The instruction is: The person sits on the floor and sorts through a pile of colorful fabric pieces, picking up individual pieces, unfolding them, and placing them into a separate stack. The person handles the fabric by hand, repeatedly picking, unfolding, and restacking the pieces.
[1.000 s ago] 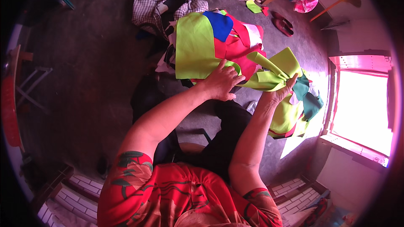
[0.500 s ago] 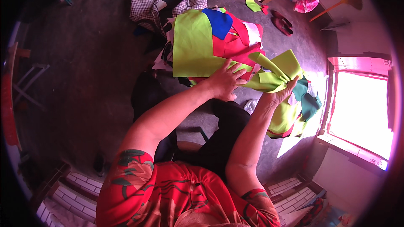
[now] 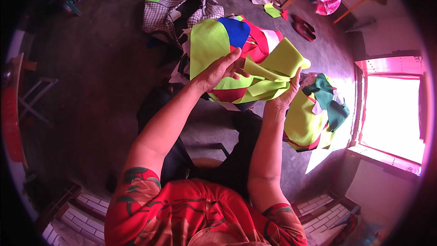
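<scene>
In front of me is a heap of fabric scraps (image 3: 207,41), with yellow-green, red and white pieces and a blue scrap (image 3: 234,31) on top. My right hand (image 3: 286,94) is closed around a gathered yellow-green fabric piece (image 3: 282,61), which folds up and over to the left from the grip. Over the heap's near side, my left hand (image 3: 221,70) has its fingers apart, close to the loose end of that piece. Whether its fingertips touch the cloth I cannot tell.
A second scrap bundle (image 3: 302,120), with dark green pieces (image 3: 324,92) on it, sits right of my right forearm. Beyond the heap lies a checked cloth (image 3: 170,11). Dark red shoes (image 3: 303,27) rest on the floor, and a bright window (image 3: 391,116) is at right.
My right hand has moved left with the gathered yellow-green fabric, bringing it over the heap. My left hand has shifted left and up, off the cloth it lay on.
</scene>
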Demonstrator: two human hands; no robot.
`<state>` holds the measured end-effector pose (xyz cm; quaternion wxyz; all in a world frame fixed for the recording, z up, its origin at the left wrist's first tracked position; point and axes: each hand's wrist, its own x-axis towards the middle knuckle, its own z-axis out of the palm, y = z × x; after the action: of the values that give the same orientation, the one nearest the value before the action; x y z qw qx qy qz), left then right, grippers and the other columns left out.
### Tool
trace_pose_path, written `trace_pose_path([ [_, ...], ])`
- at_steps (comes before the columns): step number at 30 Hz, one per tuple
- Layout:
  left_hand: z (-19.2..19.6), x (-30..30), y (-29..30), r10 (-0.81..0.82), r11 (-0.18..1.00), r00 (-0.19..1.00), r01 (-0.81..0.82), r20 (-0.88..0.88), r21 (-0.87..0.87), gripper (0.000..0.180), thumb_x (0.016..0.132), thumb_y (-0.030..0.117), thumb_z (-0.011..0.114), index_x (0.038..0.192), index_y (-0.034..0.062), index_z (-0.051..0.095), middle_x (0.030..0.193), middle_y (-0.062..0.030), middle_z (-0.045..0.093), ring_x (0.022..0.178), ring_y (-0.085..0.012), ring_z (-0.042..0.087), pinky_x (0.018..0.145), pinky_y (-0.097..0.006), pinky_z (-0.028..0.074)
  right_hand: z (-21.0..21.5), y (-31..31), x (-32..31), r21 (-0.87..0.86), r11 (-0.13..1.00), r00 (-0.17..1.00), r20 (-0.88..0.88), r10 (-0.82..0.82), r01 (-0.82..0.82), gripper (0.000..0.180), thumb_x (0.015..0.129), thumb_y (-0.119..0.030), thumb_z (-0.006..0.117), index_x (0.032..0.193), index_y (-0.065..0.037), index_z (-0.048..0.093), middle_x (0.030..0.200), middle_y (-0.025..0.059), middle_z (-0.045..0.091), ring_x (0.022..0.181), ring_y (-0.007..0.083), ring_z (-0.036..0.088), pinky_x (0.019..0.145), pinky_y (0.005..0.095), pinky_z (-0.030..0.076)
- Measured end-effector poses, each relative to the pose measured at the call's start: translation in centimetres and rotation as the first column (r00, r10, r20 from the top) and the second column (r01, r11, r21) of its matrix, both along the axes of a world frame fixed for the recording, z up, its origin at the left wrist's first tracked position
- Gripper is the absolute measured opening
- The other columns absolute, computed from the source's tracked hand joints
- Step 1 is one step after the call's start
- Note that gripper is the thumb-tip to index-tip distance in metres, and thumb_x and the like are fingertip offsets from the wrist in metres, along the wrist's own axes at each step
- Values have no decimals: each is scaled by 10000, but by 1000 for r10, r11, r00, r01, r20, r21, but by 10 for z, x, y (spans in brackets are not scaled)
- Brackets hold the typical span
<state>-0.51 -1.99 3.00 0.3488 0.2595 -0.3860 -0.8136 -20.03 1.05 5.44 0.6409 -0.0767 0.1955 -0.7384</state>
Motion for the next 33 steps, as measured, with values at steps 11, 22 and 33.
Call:
trace_pose_path([
  [11, 11, 20, 1, 57, 998, 992, -56, -110, 19, 466, 849, 230, 628, 1245, 41, 471, 1172, -41, 555, 1103, -130, 510, 981, -284, 373, 14, 14, 37, 166, 919, 909, -164, 383, -357, 436, 883, -267, 569, 1227, -25, 457, 1105, 126, 594, 958, 243, 611, 833, 385, 506],
  [22, -6, 31, -5, 242, 966, 968, -233, 71, -114, 208, 849, 150, 616, 1026, 40, 622, 893, 13, 633, 817, -61, 571, 764, -222, 455, 1, 1, 51, 274, 935, 877, -363, 316, -223, 361, 905, -268, 531, 1128, 16, 534, 1029, 129, 621, 900, 225, 620, 818, 355, 501],
  [33, -5, 45, -15, 409, 913, 912, -409, -19, 12, 166, 896, 188, 550, 996, 62, 589, 901, 6, 617, 820, -76, 587, 757, -228, 468, -17, 5, 64, 242, 889, 819, -352, 453, -388, 398, 826, -265, 663, 1110, -12, 546, 1008, 102, 627, 864, 192, 627, 768, 339, 523],
])
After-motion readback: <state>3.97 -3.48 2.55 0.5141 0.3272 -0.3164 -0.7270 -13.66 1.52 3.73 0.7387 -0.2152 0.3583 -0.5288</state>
